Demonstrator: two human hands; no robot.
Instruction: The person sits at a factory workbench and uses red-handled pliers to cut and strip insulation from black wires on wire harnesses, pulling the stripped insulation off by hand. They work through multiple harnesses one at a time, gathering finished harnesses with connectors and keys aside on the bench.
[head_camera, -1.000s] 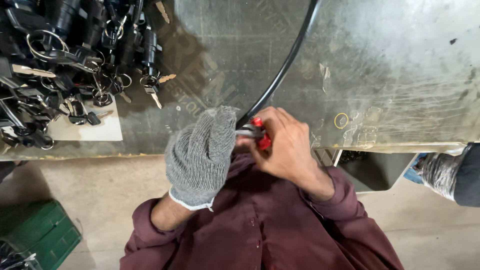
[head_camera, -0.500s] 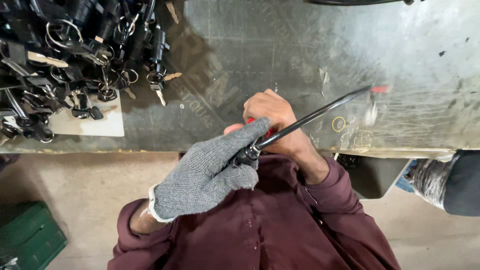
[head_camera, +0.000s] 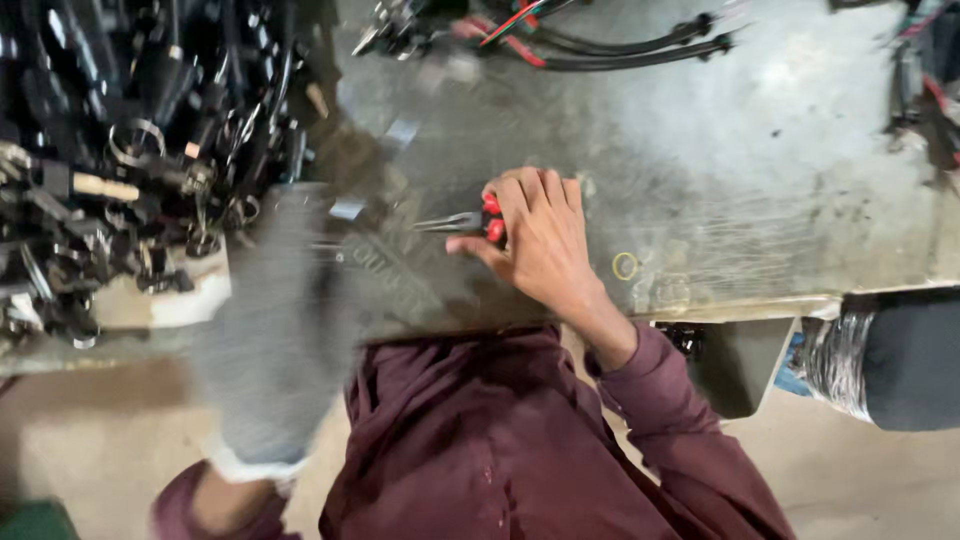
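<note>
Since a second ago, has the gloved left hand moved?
Yes. The gloved left hand has swung left, away from the right hand and its red-handled pliers, toward the pile of black parts; it is motion-blurred.

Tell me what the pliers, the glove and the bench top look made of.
Pliers: bare grey metal nose, apparently steel, with glossy red grips, likely plastic or rubber, held in the right hand.
Glove on the left hand: grey and matte, probably knitted fabric; motion blur hides the weave.
Bench top: dull grey sheet, scuffed and stained with a faint sheen, seemingly metal.
</note>
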